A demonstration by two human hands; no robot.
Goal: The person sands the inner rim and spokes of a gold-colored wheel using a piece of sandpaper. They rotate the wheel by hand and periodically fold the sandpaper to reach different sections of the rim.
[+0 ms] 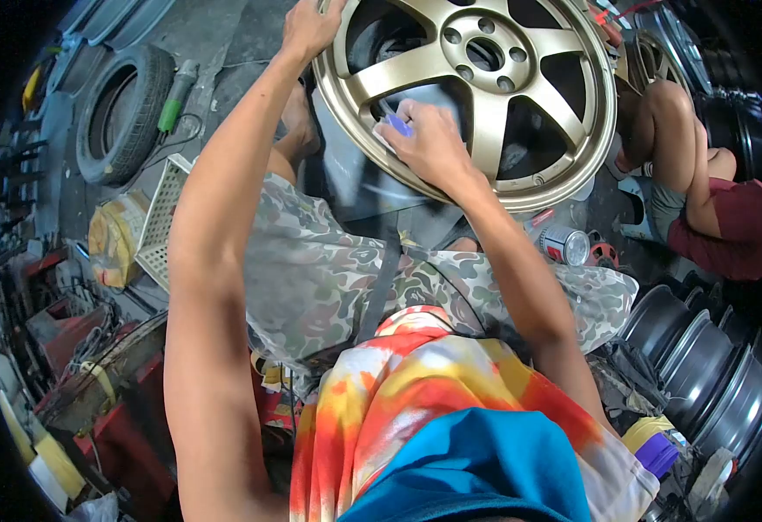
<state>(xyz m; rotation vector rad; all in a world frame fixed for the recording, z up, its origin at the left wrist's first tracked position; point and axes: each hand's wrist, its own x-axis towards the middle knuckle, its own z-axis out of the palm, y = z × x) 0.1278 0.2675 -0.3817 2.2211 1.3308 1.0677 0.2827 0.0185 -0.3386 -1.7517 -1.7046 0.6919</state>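
Both hands are laid on a gold wheel (563, 113), which is held up on its edge in front of the knees, its face turned towards the camera. Its outer lip is gripped at the upper left by the left hand (309, 28), the fingers curled over the edge. A small blue tool (397, 123) is pinched in the fingers of the right hand (433, 143) and pressed to the lower left of the wheel, between two spokes.

A satin bronze-gold finish is seen on the wheel, with broad flat spokes, a ring of bolt holes round an open centre bore, and a paler barrel behind the spokes.

A tyre (120, 113) is laid on the floor at the far left. A spray can (563, 245) is stood just below the wheel. Dark rims (703, 357) are stacked at the lower right.
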